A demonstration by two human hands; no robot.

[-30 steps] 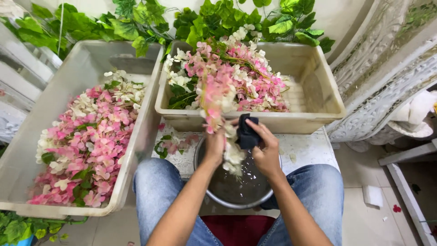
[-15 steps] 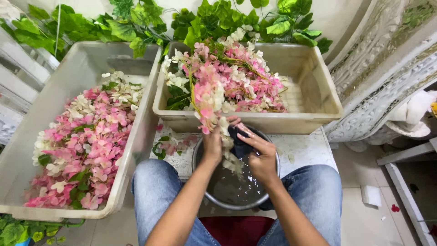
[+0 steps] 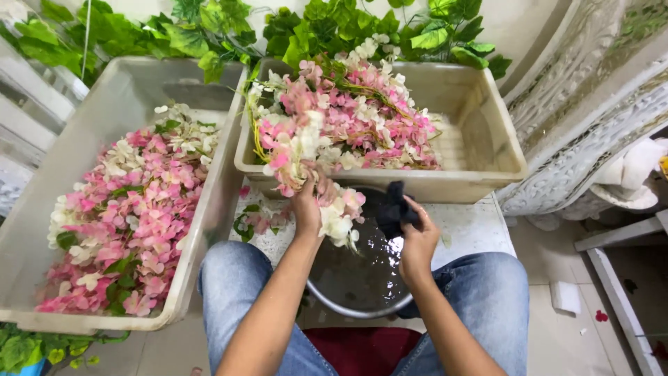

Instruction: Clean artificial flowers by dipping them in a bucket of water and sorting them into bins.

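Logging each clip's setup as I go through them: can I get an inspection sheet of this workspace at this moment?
Surface: pale speckled floor slab under the basin, tiled floor around it.
Job's things: garland of pink and white flowers hanging from the right tub over the metal basin of water; dark cloth.
Clutter: left tub filled with more pink and white flowers; a few loose petals on the slab.
Grippers: left hand holds the garland's end; right hand grips the dark cloth over the basin.
Cables: nothing seen.
Surroundings: green leafy foliage behind the tubs, ornate white carved panels at right, red mat between the knees.
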